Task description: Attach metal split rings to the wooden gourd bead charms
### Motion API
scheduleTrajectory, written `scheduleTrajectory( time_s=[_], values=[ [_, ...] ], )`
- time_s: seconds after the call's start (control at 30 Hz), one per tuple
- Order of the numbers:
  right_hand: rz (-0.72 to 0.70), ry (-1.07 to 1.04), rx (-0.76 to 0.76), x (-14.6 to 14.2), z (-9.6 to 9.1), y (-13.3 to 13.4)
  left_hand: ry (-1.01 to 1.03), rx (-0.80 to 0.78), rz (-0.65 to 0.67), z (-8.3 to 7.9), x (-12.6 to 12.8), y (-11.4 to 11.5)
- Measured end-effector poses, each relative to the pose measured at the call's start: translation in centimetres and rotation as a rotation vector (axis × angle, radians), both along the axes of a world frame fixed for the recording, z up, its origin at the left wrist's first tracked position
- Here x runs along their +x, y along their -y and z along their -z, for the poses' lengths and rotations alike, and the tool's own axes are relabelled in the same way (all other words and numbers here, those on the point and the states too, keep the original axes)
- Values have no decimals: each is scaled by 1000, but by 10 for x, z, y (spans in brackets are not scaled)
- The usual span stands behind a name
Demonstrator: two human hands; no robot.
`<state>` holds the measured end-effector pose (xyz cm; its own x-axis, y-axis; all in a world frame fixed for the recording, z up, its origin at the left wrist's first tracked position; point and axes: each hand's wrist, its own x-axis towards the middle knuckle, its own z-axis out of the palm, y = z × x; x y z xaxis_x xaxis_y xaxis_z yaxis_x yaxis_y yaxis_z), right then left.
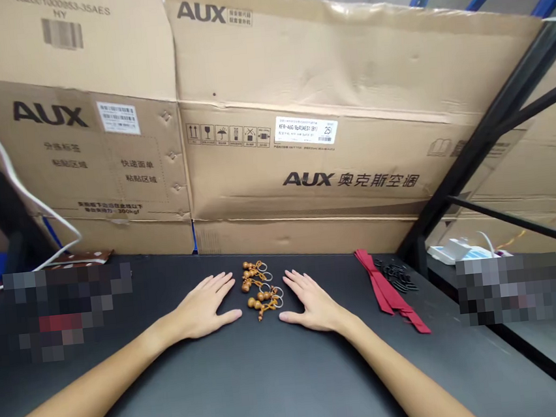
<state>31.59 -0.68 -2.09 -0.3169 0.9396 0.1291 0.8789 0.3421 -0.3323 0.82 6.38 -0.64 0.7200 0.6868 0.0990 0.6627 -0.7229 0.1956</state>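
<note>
My left hand (pixel 203 307) lies flat on the black table (pixel 256 387), palm down, fingers stretched out and holding nothing. My right hand (pixel 311 300) rests the same way a little to the right, also flat with nothing in it. Between the two hands lies a small cluster of wooden gourd keychains (pixel 260 289) with metal rings; neither hand touches them. Red ribbons (pixel 389 289) lie in a strip to the right of my right hand, with a pile of small black pieces (pixel 396 274) beside them.
Large cardboard boxes (pixel 300 128) marked AUX stand stacked along the table's back edge. A black metal frame (pixel 474 157) slants up at the right. A white cable (pixel 10 188) hangs at the left. Beyond the frame, small white items (pixel 454 252) sit on another surface.
</note>
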Motion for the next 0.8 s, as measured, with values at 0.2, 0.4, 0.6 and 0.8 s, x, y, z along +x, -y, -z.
scheduleTrajectory(
  time_s=[0.2,0.4,0.6,0.8],
  values=[
    [15,2,19,-4,0,2,1,-9,-9,2,0,-1],
    [44,-97,167,-15,-6,8,107,49,0,-1,0,3],
    [-40,-89,344,-35,-13,13,281,175,144,-9,15,25],
    [-157,-113,334,-52,-12,21,252,135,316,-9,32,45]
  ],
)
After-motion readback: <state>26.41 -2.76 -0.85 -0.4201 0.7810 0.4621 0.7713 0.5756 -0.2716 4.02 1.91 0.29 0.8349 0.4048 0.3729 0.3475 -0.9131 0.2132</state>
